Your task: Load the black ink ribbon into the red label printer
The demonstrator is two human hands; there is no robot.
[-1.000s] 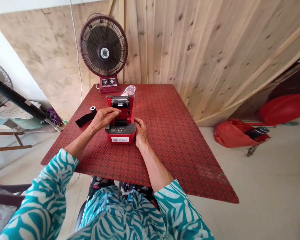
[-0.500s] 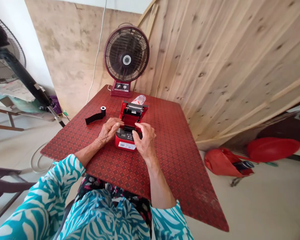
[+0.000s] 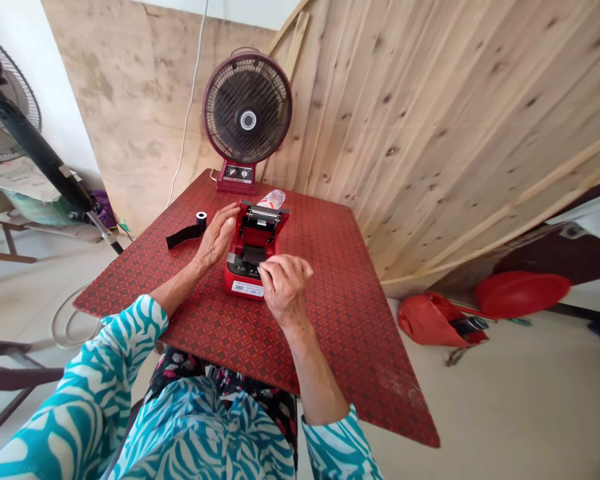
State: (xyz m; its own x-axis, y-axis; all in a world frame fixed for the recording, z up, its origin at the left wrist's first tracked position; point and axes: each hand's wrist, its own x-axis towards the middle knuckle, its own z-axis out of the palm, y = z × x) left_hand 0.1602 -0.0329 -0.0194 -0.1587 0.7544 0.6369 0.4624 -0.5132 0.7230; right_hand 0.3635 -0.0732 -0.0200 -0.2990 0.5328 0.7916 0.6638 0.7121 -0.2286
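Observation:
A small red label printer [image 3: 233, 283] stands on the table with its lid [image 3: 258, 236] raised and a white sticker on its front. Black ribbon [image 3: 254, 255] shows across the inside of its body. My right hand [image 3: 286, 287] is closed in a pinch at the front right of the printer, its thumb and forefinger on the ribbon's near edge. Fingers outstretched, my left hand [image 3: 217, 239] is beside the raised lid, its tips at the lid's upper left edge. Left of that hand, a black ribbon roll [image 3: 201, 219] with a white core has its loose strip trailing on the tabletop.
A clear plastic bottle [image 3: 272, 199] lies behind the printer. At the back of the red patterned table [image 3: 350, 320] stands a maroon fan [image 3: 248, 120]. A floor fan's pole [image 3: 55, 170] rises at left. A red bag [image 3: 427, 320] is on the floor at right.
My left hand has moved up from the printer's body to the side of its lid. My right hand has closed into a pinch and drawn slightly toward me; more black ribbon shows inside.

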